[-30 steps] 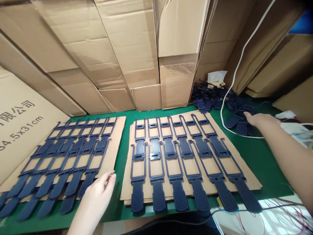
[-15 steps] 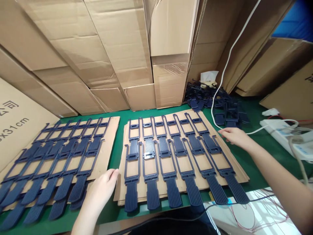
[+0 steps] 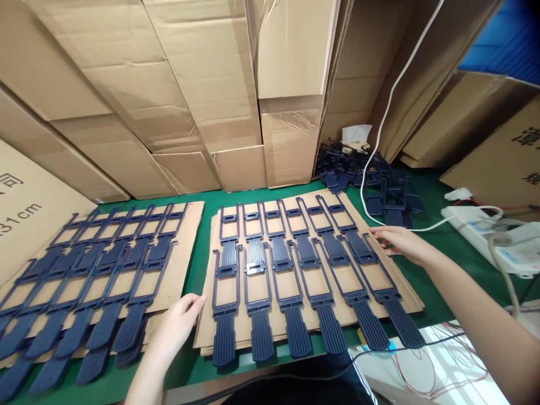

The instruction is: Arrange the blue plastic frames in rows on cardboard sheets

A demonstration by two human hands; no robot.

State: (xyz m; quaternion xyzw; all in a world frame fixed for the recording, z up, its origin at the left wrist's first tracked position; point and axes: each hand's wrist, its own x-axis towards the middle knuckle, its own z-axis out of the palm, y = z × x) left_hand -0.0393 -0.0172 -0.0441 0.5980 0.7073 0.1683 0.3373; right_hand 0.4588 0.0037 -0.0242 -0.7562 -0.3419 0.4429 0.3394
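A stack of cardboard sheets (image 3: 203,326) lies on the green table, bearing two rows of dark blue plastic frames with ribbed tongues (image 3: 258,281). The front tongues overhang its near edge. At the stack's left edge my left hand (image 3: 183,318) is closed, thumb and fingers pinching the cardboard. My right hand (image 3: 400,244) is at the opposite edge, near the far right corner, with its fingers bent around the cardboard; some fingertips are hidden. On the left lies a second cardboard sheet (image 3: 192,225) with similar blue frames in overlapping rows.
A heap of loose blue parts (image 3: 388,191) lies at the back right, with a tissue pack (image 3: 356,138) on it. A white cable (image 3: 386,112) runs down beside the heap. A white power strip (image 3: 485,236) is at the right. Large cardboard boxes (image 3: 177,95) wall the back.
My right hand has shifted slightly left onto the cardboard's right edge, its fingers less pinched. My left hand stays at the left edge. The whole view has shifted slightly.
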